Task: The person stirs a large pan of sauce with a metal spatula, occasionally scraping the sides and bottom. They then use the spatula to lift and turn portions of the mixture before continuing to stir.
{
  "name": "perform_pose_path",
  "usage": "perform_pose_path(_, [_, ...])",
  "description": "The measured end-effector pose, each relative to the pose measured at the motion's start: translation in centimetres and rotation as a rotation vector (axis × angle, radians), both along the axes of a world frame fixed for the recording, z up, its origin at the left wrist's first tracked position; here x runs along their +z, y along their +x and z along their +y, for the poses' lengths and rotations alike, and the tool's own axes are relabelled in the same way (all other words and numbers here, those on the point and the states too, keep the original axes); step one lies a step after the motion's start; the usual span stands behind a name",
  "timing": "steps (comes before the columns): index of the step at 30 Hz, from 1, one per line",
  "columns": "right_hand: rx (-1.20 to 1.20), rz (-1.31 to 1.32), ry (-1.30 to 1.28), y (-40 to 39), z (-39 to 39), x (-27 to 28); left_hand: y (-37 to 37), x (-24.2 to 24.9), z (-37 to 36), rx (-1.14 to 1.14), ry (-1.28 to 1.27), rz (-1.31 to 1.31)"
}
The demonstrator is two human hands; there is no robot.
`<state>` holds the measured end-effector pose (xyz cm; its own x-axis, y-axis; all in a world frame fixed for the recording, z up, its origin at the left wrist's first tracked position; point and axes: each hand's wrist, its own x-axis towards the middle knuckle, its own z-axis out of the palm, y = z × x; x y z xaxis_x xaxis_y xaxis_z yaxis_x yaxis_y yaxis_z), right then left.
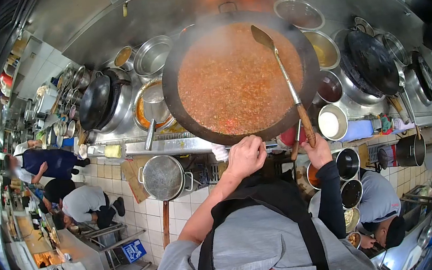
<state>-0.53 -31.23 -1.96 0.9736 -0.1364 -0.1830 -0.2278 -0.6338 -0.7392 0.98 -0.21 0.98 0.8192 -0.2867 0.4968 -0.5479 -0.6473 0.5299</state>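
Observation:
A big dark wok [172, 105] holds steaming orange-red sauce [239, 79] with small bits in it. My right hand [317, 151] is closed round the wooden handle of a wok spatula [289, 81], whose metal blade lies over the sauce toward the far right. My left hand [248, 156] is at the wok's near rim with its fingers curled; what they grip, if anything, is hidden. Just left of it is a bunched white cloth [220, 152]. A second wooden-handled tool [296, 144] sticks out beside my right hand.
On the left stand a skimmer [156, 110] over an oily pot, steel bowls [152, 56] and another wok [96, 101]. To the right are a white pot [333, 122] and stacked woks [373, 61]. Co-workers bend at the left [86, 204] and right [375, 199].

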Motion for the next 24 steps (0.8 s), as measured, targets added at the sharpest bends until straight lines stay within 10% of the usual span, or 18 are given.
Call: perform_pose_path(24, [0.011,-0.013,-0.006,0.14,-0.18,-0.19,0.05,0.25,0.02,-0.017,0.018,-0.001])
